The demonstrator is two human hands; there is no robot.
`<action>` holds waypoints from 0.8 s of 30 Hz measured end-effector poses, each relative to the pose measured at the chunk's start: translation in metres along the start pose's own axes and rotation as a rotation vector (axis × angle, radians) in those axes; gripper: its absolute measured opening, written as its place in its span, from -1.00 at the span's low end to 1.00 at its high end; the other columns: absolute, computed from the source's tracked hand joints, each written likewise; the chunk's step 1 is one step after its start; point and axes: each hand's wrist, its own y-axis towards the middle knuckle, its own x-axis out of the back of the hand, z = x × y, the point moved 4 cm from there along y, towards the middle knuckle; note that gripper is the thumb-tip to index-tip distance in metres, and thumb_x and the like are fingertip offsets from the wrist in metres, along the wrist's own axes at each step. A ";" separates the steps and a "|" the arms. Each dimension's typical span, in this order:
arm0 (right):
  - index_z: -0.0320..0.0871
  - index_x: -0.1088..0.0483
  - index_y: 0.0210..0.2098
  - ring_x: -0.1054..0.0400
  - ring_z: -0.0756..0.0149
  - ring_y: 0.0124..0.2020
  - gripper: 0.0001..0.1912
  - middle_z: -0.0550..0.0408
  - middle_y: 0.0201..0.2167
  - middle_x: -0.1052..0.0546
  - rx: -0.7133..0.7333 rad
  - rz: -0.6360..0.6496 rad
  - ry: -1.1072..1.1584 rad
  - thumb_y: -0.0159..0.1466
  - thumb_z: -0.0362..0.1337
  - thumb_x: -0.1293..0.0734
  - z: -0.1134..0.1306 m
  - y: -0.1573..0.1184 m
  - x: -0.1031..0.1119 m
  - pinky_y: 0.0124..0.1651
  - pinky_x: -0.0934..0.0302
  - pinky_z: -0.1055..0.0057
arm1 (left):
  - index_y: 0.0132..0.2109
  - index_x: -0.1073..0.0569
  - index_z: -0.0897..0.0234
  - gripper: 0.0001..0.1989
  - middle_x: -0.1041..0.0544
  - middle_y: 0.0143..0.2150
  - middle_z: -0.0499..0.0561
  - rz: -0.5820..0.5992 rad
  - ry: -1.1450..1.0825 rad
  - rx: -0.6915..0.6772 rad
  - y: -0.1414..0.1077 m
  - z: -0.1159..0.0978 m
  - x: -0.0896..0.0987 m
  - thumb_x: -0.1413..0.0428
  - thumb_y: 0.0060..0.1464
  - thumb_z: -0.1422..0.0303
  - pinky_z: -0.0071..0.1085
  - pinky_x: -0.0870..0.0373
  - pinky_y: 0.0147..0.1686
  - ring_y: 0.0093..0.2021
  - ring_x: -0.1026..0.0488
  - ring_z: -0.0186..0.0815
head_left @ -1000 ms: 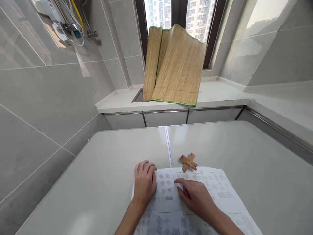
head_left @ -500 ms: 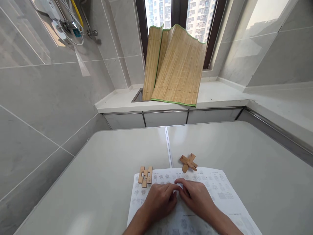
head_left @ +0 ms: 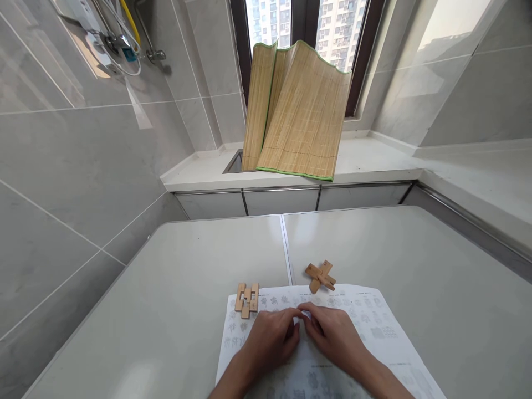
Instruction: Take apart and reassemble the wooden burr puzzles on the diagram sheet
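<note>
Both hands rest on a printed paper sheet (head_left: 399, 354), meeting at the index fingertips. My left hand (head_left: 276, 335) is loosely closed, with its fingers curled under and nothing visible in it. Curled in the same way, my right hand (head_left: 332, 330) shows no object between its fingers. Beyond the left hand, several notched wooden puzzle pieces (head_left: 241, 296) lie side by side on the sheet's upper left corner. Above the right hand, a crossed group of wooden puzzle pieces (head_left: 320, 276) sits across the sheet's top edge. Small printed diagrams cover the paper.
The sheet lies on a pale table (head_left: 174, 288) with a seam (head_left: 286, 244) down its middle. Behind it, a bamboo mat (head_left: 305, 116) leans against the window over a white counter (head_left: 374, 158). Tiled walls stand on both sides, with pipes and cables (head_left: 120, 41) at upper left.
My left index finger has shifted slightly up against the right fingertips. The wooden pieces and the paper have not moved.
</note>
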 end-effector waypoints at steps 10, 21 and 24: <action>-0.06 -0.47 -0.09 -0.56 0.23 -0.44 -0.74 0.14 -0.44 -0.65 0.008 -0.001 -0.028 0.42 -0.35 -0.16 0.000 0.001 0.000 -0.35 -0.20 0.41 | 0.01 -0.47 0.18 -0.75 -0.61 -0.41 -0.08 0.000 0.018 0.017 -0.001 0.002 -0.003 -0.05 0.23 0.50 -0.43 -0.37 -0.41 -0.43 -0.59 -0.27; -0.05 -0.46 -0.10 -0.56 0.24 -0.42 -0.74 0.15 -0.44 -0.64 0.016 -0.007 -0.021 0.41 -0.36 -0.16 0.000 0.001 -0.001 -0.35 -0.20 0.43 | 0.01 -0.47 0.18 -0.74 -0.59 -0.43 -0.10 0.014 0.002 0.039 0.001 0.001 -0.001 -0.06 0.22 0.51 -0.44 -0.37 -0.40 -0.44 -0.58 -0.28; -0.04 -0.46 -0.10 -0.55 0.24 -0.44 -0.75 0.17 -0.46 -0.63 0.019 -0.010 -0.026 0.42 -0.35 -0.15 0.000 0.001 -0.001 -0.35 -0.19 0.42 | 0.03 -0.47 0.18 -0.72 -0.60 -0.43 -0.10 0.013 0.006 0.038 0.001 0.002 -0.001 -0.06 0.21 0.51 -0.44 -0.37 -0.39 -0.44 -0.59 -0.28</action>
